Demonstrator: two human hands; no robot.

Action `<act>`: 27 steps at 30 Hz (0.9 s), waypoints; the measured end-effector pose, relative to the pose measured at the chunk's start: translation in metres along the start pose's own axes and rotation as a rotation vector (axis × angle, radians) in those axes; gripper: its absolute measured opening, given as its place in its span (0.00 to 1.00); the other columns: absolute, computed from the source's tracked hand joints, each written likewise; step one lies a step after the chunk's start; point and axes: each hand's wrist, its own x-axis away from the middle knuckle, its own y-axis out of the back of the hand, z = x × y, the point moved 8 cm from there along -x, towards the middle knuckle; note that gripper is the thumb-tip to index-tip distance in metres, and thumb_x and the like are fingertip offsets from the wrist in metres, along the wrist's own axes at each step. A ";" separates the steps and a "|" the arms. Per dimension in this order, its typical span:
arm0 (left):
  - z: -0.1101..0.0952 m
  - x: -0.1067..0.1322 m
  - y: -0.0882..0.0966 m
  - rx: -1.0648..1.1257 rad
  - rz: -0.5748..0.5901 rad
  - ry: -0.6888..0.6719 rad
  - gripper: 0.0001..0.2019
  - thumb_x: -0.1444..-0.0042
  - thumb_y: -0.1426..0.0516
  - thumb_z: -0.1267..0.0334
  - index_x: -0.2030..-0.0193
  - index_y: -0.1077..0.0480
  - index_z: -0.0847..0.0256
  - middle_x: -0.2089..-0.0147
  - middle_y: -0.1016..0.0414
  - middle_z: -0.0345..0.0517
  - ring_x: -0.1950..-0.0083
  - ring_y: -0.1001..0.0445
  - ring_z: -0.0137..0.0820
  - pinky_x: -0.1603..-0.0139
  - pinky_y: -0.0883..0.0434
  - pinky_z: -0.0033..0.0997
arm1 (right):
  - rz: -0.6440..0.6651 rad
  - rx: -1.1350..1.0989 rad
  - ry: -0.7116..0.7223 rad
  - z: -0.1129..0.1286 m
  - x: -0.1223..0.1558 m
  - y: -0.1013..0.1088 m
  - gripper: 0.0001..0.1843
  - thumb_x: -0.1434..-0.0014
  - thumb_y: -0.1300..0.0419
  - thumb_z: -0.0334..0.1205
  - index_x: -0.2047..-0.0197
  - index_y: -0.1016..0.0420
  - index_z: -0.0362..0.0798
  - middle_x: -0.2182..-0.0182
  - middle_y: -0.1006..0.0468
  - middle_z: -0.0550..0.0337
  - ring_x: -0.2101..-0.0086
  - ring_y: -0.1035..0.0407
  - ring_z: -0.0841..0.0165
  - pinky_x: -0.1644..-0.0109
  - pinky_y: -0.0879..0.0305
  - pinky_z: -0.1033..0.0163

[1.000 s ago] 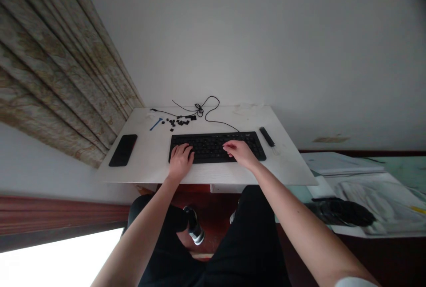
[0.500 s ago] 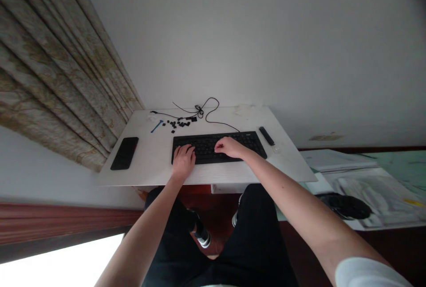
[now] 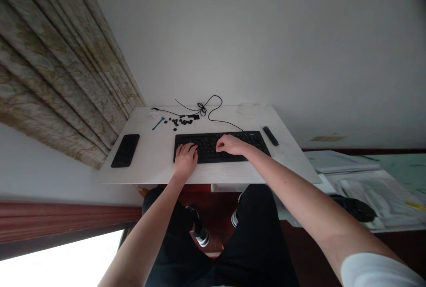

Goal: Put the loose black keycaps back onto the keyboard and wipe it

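Observation:
A black keyboard point(image 3: 208, 155) lies near the front of a white desk point(image 3: 149, 154). My left hand point(image 3: 186, 157) rests on its left end, fingers stretched over the keys and slightly apart. Over the middle of the keyboard is my right hand point(image 3: 230, 144), thumb and fingers pinched together against the keys. Whatever the pinch holds, if anything, is too small to make out. Behind the keyboard, several loose black keycaps point(image 3: 183, 121) are scattered, with a thin blue tool point(image 3: 158, 123) to their left.
A black phone point(image 3: 125, 151) lies at the desk's left side. To the keyboard's right is a dark elongated object point(image 3: 270, 136). The keyboard's black cable point(image 3: 218, 106) loops towards the wall. A patterned curtain point(image 3: 66, 56) hangs at the left.
The whole view has shifted slightly. Both hands keep their places on the keyboard, the left stretched out and the right pinched, with little visible motion.

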 end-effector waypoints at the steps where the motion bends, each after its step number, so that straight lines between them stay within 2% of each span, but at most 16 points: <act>1: 0.000 0.000 0.000 0.000 -0.002 -0.001 0.14 0.35 0.48 0.67 0.48 0.25 0.59 0.46 0.23 0.52 0.44 0.25 0.40 0.33 0.36 0.51 | 0.007 0.008 -0.018 -0.001 -0.001 -0.001 0.04 0.46 0.34 0.37 0.68 0.16 0.48 0.69 0.17 0.57 0.67 0.25 0.66 0.62 0.36 0.64; 4: -0.001 0.000 0.001 0.000 -0.002 -0.005 0.14 0.35 0.49 0.67 0.48 0.26 0.60 0.46 0.23 0.52 0.44 0.25 0.40 0.33 0.36 0.51 | 0.001 0.020 -0.088 -0.005 -0.004 -0.002 0.04 0.49 0.32 0.37 0.67 0.18 0.48 0.70 0.18 0.57 0.68 0.26 0.66 0.64 0.36 0.64; 8: -0.002 0.000 0.001 0.006 0.000 -0.007 0.14 0.35 0.49 0.67 0.48 0.25 0.60 0.46 0.23 0.52 0.44 0.26 0.41 0.33 0.36 0.51 | -0.051 0.009 -0.149 -0.011 -0.007 0.003 0.16 0.53 0.28 0.38 0.59 0.22 0.47 0.66 0.19 0.58 0.69 0.29 0.68 0.68 0.39 0.65; 13: -0.003 0.000 0.000 0.006 0.000 -0.018 0.14 0.35 0.49 0.66 0.48 0.26 0.60 0.46 0.23 0.53 0.43 0.26 0.41 0.33 0.36 0.52 | 0.111 0.004 -0.203 -0.013 -0.014 -0.001 0.11 0.50 0.30 0.39 0.65 0.25 0.46 0.72 0.23 0.59 0.74 0.32 0.70 0.71 0.41 0.66; 16: -0.002 0.000 0.000 0.006 -0.001 -0.020 0.14 0.35 0.48 0.66 0.47 0.26 0.59 0.46 0.23 0.53 0.42 0.26 0.41 0.33 0.36 0.52 | 0.164 0.066 -0.209 -0.008 -0.017 0.002 0.11 0.51 0.30 0.40 0.66 0.24 0.45 0.74 0.24 0.59 0.75 0.32 0.69 0.72 0.42 0.65; 23: -0.003 -0.002 -0.001 -0.018 0.002 -0.020 0.13 0.34 0.48 0.64 0.47 0.26 0.60 0.46 0.23 0.53 0.42 0.26 0.41 0.33 0.36 0.52 | 0.153 0.205 -0.195 0.002 -0.016 0.008 0.13 0.49 0.31 0.43 0.62 0.21 0.45 0.73 0.21 0.57 0.72 0.30 0.66 0.70 0.42 0.64; 27: -0.003 -0.002 -0.002 -0.010 0.023 -0.009 0.14 0.34 0.48 0.64 0.46 0.27 0.60 0.45 0.24 0.53 0.41 0.27 0.42 0.32 0.38 0.52 | 0.128 0.219 -0.200 0.001 -0.013 0.006 0.11 0.51 0.30 0.42 0.65 0.22 0.46 0.72 0.21 0.56 0.72 0.28 0.66 0.69 0.41 0.63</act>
